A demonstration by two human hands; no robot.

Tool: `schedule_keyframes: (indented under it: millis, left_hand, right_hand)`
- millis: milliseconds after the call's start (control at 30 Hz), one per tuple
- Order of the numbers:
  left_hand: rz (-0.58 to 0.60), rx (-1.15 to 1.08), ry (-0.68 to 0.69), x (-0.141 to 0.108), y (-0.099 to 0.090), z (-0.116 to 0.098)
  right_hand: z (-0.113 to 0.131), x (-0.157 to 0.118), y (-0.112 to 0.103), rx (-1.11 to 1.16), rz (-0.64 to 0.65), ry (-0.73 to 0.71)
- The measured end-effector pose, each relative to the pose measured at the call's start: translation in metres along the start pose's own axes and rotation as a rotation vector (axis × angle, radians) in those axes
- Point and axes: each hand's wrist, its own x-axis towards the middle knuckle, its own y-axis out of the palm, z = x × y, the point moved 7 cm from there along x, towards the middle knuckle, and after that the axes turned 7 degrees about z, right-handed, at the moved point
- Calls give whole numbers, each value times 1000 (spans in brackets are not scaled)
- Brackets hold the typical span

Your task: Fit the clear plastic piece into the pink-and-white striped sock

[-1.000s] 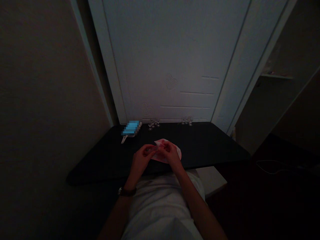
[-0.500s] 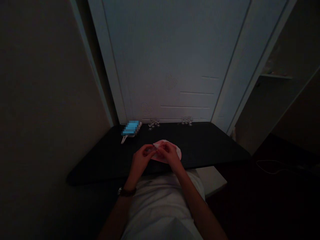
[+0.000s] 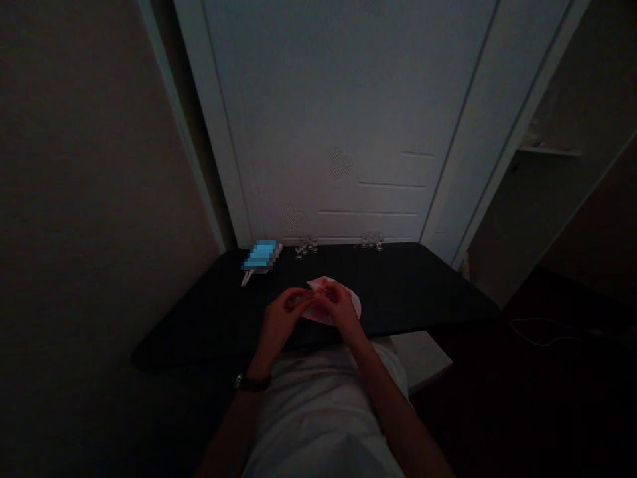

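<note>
A pink and white cloth (image 3: pixel 355 307) lies near the front edge of the black table, under and between both hands. My left hand (image 3: pixel 287 311) has its fingers curled in a pinch around a small clear item (image 3: pixel 301 299), whose exact shape is too dim to tell. Close against it, my right hand (image 3: pixel 338 307) pinches a part of the cloth at that item. The fingertips of both hands nearly meet. A dark-banded watch (image 3: pixel 253 383) is on my left wrist.
On the black table (image 3: pixel 408 285), a device with a blurred blue screen (image 3: pixel 261 254) lies at the back left. Small clear glass-like pieces (image 3: pixel 306 247) stand at the back, with more such pieces (image 3: pixel 372 241) to their right. A pale door (image 3: pixel 318 99) rises behind.
The cloth's upper left corner has shifted slightly and now sticks out above the fingers. Both hands have barely moved.
</note>
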Motion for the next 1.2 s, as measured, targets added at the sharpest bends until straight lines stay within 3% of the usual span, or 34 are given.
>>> schedule_keyframes:
  millis: [367,633,900,1200]
  left_hand:
    - [-3,18,-4,1,1,2]
    - [107,26,163,-1,9,-17]
    - [110,26,179,-1,10,-11]
    - [196,106,197,0,18,-9]
  right_hand:
    - [-6,-1,1,66,12,19]
    - [2,1,2,106,30,-27]
    - [14,0,6,175,81,-77]
    - [-5,2,-3,154,-39,-31]
